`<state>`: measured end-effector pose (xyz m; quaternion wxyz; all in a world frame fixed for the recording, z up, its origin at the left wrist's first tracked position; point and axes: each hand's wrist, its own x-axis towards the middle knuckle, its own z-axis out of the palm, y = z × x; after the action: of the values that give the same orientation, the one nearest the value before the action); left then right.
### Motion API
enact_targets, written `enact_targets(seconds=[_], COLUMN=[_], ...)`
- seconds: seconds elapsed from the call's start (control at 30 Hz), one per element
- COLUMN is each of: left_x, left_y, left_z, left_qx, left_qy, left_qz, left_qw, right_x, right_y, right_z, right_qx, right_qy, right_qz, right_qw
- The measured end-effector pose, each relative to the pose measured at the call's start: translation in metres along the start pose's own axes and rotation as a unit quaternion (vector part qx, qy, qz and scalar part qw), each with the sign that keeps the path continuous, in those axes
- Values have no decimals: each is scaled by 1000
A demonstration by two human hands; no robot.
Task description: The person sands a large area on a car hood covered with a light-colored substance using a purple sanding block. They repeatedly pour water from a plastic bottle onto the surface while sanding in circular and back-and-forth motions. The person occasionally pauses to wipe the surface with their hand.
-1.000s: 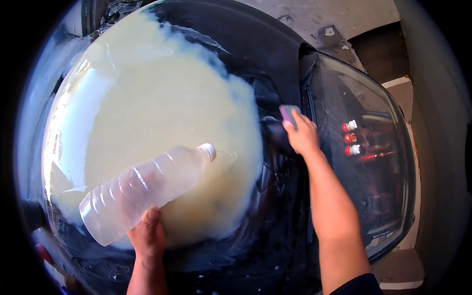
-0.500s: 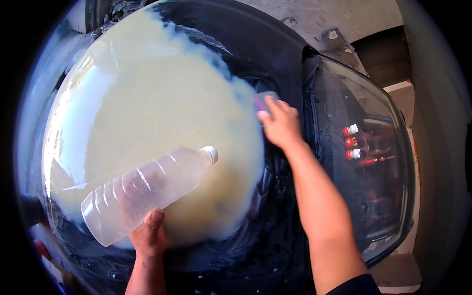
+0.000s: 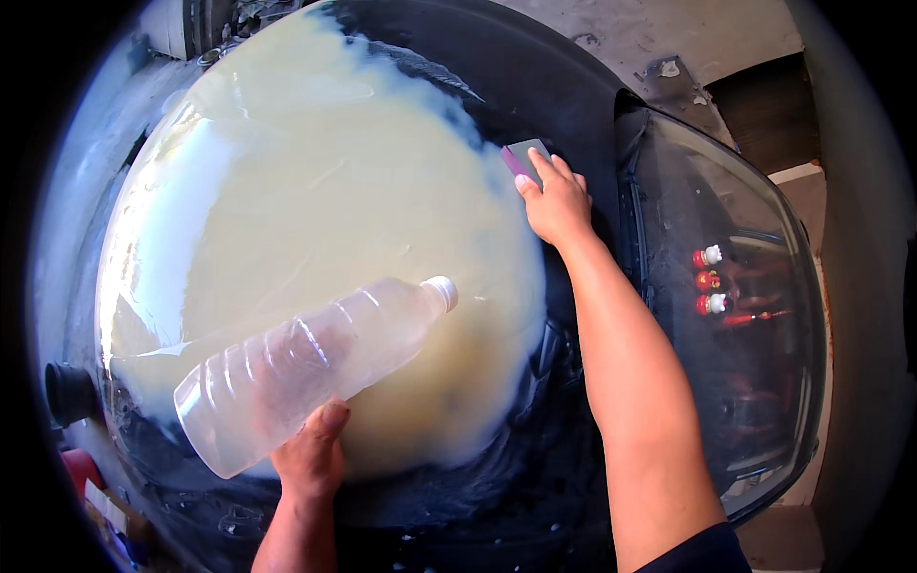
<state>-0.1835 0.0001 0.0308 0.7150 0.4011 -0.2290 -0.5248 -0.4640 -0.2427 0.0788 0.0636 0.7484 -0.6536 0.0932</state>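
Note:
My left hand grips a clear plastic bottle with a white cap, tilted over the car's bonnet. My right hand holds a grey and purple sanding block on the bonnet, at the boundary between a large glossy cream patch and the dark wet-looking surface. The cream patch covers much of the bonnet and has bluish, uneven edges.
The windscreen, with small red and white figurines showing through it, is at the right. A black bucket and a red container stand at the left. Grey concrete floor with scraps surrounds the car.
My right hand and block moved up the bonnet and leftward, toward the cream edge. The bottle in my left hand shifted slightly right with the view.

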Motion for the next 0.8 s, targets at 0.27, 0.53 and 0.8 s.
enact_targets(seconds=[0.27,0.53,0.8], left_x=[-2,3,-1], left_y=[3,6,6], left_z=[-12,5,-12], left_qx=[34,2,40], left_qy=[-2,16,19], left_qz=[-15,-26,-33], left_qw=[999,1000,998], right_x=[-155,40,-121], right_y=[-18,-12,-29], right_z=[-39,13,-20], right_qx=[76,24,75], right_qy=[-58,-5,-43], right_qz=[-151,-40,-176], right_qw=[984,999,980])
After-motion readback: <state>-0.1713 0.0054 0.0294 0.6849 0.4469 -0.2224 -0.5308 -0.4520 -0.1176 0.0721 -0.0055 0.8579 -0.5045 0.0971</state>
